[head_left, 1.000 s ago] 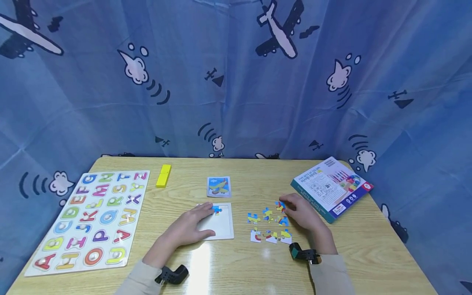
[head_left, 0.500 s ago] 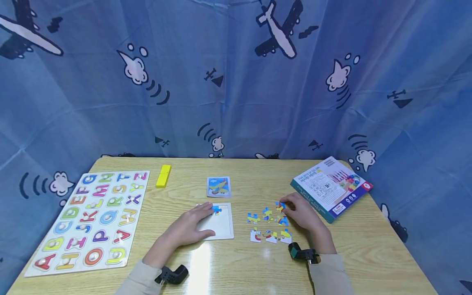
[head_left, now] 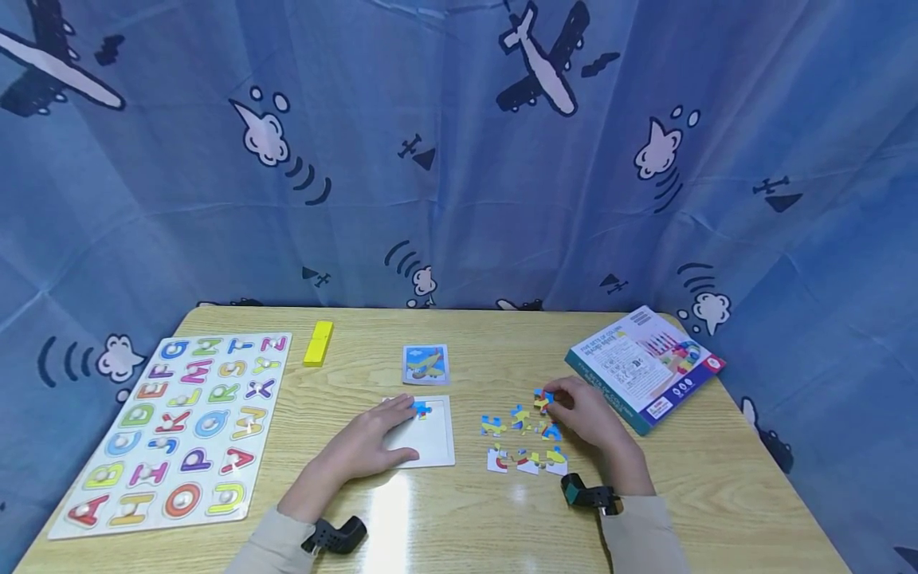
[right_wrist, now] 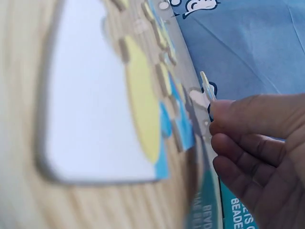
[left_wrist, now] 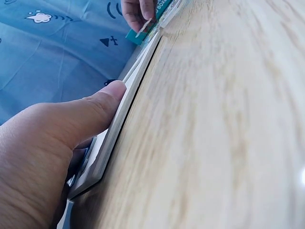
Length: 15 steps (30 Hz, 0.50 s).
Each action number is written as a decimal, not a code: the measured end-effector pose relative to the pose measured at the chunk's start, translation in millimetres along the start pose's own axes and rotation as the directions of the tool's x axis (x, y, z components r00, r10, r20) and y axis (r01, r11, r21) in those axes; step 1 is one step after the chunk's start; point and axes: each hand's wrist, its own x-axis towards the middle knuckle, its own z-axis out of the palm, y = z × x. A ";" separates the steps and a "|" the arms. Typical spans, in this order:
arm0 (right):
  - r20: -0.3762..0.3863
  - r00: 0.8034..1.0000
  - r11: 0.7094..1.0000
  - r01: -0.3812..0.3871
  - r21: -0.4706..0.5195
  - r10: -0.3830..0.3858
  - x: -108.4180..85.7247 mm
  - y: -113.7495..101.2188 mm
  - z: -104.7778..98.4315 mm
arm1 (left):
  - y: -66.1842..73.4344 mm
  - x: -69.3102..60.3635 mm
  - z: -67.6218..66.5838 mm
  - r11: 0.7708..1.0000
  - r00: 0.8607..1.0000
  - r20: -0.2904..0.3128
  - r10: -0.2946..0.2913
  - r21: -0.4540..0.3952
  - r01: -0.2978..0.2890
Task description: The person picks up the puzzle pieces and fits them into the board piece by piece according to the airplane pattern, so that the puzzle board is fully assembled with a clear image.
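Note:
My left hand (head_left: 369, 441) lies on the left side of a white puzzle tray (head_left: 426, 443), its fingers fairly straight; in the left wrist view the thumb (left_wrist: 97, 107) rests on the tray's edge. One blue puzzle piece sits at the tray's top, near those fingertips. Between thumb and fingertips my right hand (head_left: 591, 414) pinches a jigsaw piece (head_left: 543, 402) with yellow, red and blue on it. In the right wrist view this jigsaw piece (right_wrist: 207, 85) stands edge-on, raised off the table. Several loose pieces (head_left: 522, 418) lie on the table beside and below that hand.
A picture card (head_left: 426, 364) of a yellow plane lies behind the tray. On the left are a letter board (head_left: 179, 430) and a yellow block (head_left: 318, 344). A boxed bead set (head_left: 645, 363) stands close behind the right hand. The curtain (head_left: 459, 199) hangs behind the table.
The piece between my right fingertips has tilted up and shifted slightly left, off the table. My left hand and the tray stay where they were.

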 end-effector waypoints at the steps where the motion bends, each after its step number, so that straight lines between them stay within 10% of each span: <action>1: -0.001 1.000 1.000 0.004 0.006 -0.004 -0.6 -1.6 -0.2 | 0.1 0.0 0.0 1.000 1.000 0.002 -0.001 -0.001 0.001; 15: -0.040 0.982 0.980 0.185 0.071 -0.183 -1.8 -38.1 11.1 | 0.6 -0.4 -0.8 1.000 1.000 0.004 0.001 0.002 -0.001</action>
